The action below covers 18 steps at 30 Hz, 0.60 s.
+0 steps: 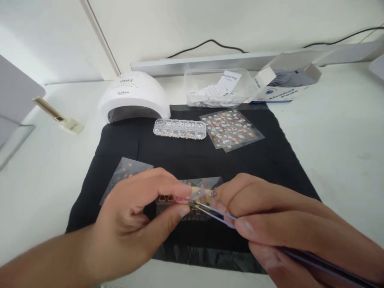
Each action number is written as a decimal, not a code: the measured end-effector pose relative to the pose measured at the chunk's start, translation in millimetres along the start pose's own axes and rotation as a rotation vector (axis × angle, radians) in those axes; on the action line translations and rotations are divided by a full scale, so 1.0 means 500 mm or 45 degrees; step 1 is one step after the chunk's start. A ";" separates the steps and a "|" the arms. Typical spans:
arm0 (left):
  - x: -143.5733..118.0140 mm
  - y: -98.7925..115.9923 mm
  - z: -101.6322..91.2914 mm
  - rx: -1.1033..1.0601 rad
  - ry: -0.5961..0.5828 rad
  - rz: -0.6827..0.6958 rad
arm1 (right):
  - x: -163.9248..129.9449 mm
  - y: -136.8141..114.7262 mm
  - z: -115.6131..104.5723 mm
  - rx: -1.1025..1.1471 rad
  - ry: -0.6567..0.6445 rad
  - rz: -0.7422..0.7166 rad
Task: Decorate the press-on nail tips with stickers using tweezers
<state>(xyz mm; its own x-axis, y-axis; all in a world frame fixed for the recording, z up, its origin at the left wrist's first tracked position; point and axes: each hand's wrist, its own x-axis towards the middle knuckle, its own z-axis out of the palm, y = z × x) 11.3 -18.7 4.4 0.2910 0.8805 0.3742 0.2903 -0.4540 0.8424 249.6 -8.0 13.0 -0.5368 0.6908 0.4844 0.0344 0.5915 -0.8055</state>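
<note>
On the black cloth mat (pixel 270 160), the left hand (pixel 132 224) pinches a glossy sticker sheet (pixel 200 187) steady while the right hand (pixel 270 216) squeezes slim metal tweezers (pixel 214 214) onto a decal.

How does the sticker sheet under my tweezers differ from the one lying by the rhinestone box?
The near sticker sheet is pinned by the left hand and worked with tweezers held in the right hand; the far sticker sheet lies untouched beside the rhinestone box. The near one shows gold motifs, the far one red and white. Both rest on the black mat.
</note>
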 end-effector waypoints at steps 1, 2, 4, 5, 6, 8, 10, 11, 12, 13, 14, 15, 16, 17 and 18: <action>-0.001 0.000 0.000 0.016 -0.006 0.020 | 0.003 -0.001 -0.001 0.003 0.007 0.000; -0.001 0.001 0.000 0.031 -0.010 0.040 | 0.006 -0.002 -0.001 0.017 0.014 -0.003; -0.002 0.002 -0.002 0.080 -0.012 0.089 | 0.015 -0.003 0.002 0.056 0.055 -0.015; -0.002 0.004 -0.004 0.117 -0.018 0.112 | 0.018 -0.004 0.006 0.073 0.081 -0.021; -0.002 0.005 -0.006 0.162 -0.032 0.130 | 0.020 -0.004 0.010 0.084 0.099 -0.022; 0.001 0.007 -0.012 0.252 -0.073 0.160 | 0.018 -0.001 0.017 0.097 0.135 -0.028; 0.004 0.009 -0.017 0.306 -0.114 0.180 | 0.012 0.003 0.021 0.108 0.140 -0.019; 0.005 0.009 -0.019 0.318 -0.124 0.190 | 0.008 0.005 0.021 0.101 0.129 0.025; 0.006 0.009 -0.021 0.324 -0.133 0.196 | 0.005 0.006 0.019 0.102 0.104 -0.003; 0.007 0.009 -0.022 0.327 -0.144 0.207 | 0.003 0.005 0.016 0.094 0.072 0.024; 0.007 0.010 -0.023 0.329 -0.148 0.217 | 0.003 0.004 0.013 0.091 0.057 0.031; 0.007 0.010 -0.024 0.332 -0.147 0.226 | 0.004 0.002 0.011 0.094 0.057 0.027; 0.007 0.011 -0.024 0.335 -0.148 0.238 | 0.006 0.000 0.009 0.101 0.064 0.031; 0.007 0.011 -0.024 0.339 -0.149 0.247 | 0.009 -0.002 0.009 0.110 0.077 0.027; 0.006 0.012 -0.025 0.345 -0.145 0.257 | 0.013 -0.004 0.010 0.114 0.083 0.030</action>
<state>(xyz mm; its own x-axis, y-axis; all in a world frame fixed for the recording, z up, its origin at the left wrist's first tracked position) 2.7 -16.8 15.3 0.4624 0.7553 0.4645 0.4434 -0.6506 0.6165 241.9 -6.7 15.8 -0.4808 0.7313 0.4838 -0.0305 0.5375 -0.8427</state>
